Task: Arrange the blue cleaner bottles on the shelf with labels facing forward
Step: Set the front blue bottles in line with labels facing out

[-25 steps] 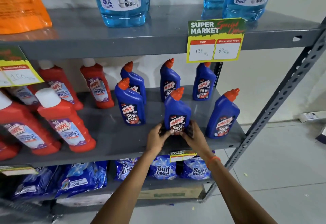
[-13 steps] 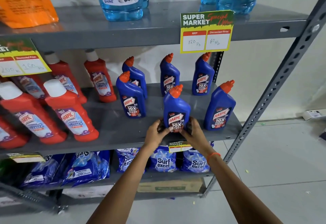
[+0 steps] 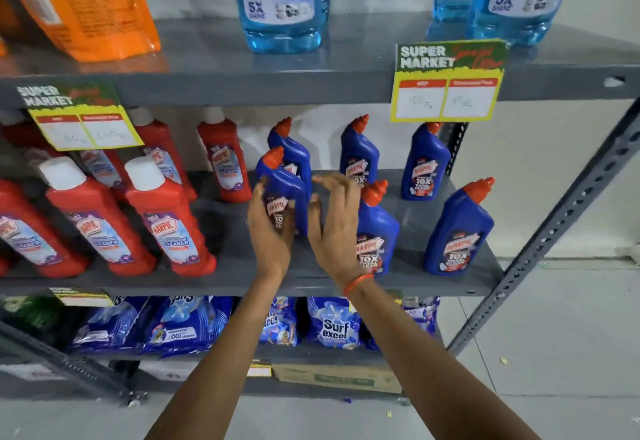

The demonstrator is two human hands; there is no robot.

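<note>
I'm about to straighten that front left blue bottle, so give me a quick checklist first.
1. Left hand on the front left blue bottle: ok, fingers wrap its side.
2. Right hand gripping: not ok, open beside it.
3. Label forward: cannot tell, partly covered.
4. Bottle upright: ok.
5. Room beside the middle front bottle: ok, a gap shows.
6. Shelf space in front: ok.
</note>
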